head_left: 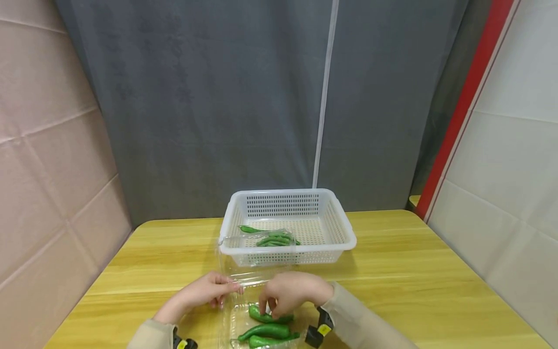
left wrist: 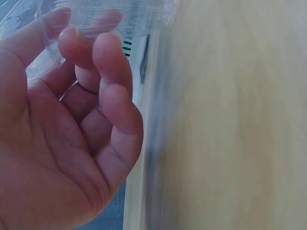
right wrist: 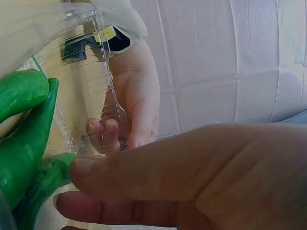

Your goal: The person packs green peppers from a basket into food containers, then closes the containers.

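A clear plastic clamshell box (head_left: 235, 317) stands open at the table's front, its raised lid (head_left: 231, 264) overlapping the basket in the head view. Three green peppers (head_left: 268, 331) lie in its base, side by side. My left hand (head_left: 209, 290) pinches the box's left edge near the hinge between thumb and fingers; the left wrist view shows the clear plastic between the fingertips (left wrist: 69, 40). My right hand (head_left: 289, 293) reaches down into the base, thumb and forefinger at the farthest pepper (head_left: 257, 314). In the right wrist view they pinch one end of that pepper (right wrist: 60, 167).
Behind the box stands a white perforated plastic basket (head_left: 287, 251) with several green peppers (head_left: 250, 229) inside, partly seen through the lid. The wooden table (head_left: 392, 271) extends to both sides. A grey curtain (head_left: 209, 121) hangs behind, with pale cloth walls (head_left: 52, 145) at the sides.
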Demonstrator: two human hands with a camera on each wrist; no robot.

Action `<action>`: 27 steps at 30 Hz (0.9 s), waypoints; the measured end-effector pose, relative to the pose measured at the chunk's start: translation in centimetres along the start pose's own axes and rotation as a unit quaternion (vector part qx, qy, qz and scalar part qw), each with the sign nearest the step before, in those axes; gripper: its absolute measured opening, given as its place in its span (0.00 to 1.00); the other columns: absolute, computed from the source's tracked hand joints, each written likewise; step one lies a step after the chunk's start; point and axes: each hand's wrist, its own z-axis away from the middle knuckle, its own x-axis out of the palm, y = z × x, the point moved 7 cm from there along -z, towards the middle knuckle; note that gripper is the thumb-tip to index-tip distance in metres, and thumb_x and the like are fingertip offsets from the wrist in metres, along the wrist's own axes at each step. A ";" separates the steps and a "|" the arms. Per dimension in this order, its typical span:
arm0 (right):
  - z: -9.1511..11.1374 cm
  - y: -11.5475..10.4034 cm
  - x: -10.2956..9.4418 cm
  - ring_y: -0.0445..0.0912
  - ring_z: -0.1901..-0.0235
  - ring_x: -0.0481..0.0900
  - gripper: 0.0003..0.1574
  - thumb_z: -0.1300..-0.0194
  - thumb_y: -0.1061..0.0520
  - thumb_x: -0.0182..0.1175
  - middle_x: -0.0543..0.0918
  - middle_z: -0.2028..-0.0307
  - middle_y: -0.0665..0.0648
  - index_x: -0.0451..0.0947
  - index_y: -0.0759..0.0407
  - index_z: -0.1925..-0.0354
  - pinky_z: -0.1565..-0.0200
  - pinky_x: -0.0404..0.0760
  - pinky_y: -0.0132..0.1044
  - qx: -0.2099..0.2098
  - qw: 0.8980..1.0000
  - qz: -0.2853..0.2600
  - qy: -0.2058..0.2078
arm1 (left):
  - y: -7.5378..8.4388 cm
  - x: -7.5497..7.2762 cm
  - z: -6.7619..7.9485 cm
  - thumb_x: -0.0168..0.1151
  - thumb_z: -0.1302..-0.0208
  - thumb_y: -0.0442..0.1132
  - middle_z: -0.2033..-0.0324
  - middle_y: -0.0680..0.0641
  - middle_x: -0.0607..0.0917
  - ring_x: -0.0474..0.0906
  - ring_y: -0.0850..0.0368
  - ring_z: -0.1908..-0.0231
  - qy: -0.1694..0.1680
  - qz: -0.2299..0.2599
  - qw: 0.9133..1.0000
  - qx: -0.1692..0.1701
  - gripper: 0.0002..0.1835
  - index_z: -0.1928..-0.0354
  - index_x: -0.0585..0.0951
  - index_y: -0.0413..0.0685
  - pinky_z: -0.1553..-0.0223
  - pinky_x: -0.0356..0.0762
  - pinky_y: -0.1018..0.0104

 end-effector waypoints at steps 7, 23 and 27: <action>0.0 -0.1 0.1 0.27 0.69 0.73 0.15 0.46 0.58 0.69 0.81 0.68 0.38 0.85 0.48 0.57 0.67 0.69 0.18 -0.006 1.000 0.007 -0.007 | 0.2 0.0 0.1 0.56 0.29 0.47 0.87 0.52 0.69 0.68 0.63 0.84 0.001 0.007 1.000 -0.005 0.18 0.55 0.85 0.38 0.82 0.62 0.74; 0.0 -0.2 0.8 0.26 0.63 0.76 0.19 0.44 0.56 0.69 0.83 0.60 0.38 0.84 0.49 0.52 0.63 0.69 0.16 -0.032 0.999 -0.007 -0.035 | 0.0 0.0 0.1 0.56 0.29 0.47 0.87 0.53 0.69 0.68 0.62 0.84 0.005 0.013 1.000 -0.015 0.19 0.54 0.85 0.38 0.82 0.62 0.74; 0.0 -0.2 0.8 0.27 0.63 0.76 0.19 0.43 0.57 0.69 0.83 0.59 0.38 0.83 0.49 0.51 0.63 0.70 0.16 -0.037 0.998 -0.016 -0.040 | 0.1 -0.1 0.1 0.56 0.29 0.47 0.87 0.53 0.68 0.68 0.62 0.84 0.009 0.010 1.000 -0.014 0.18 0.54 0.85 0.38 0.82 0.62 0.75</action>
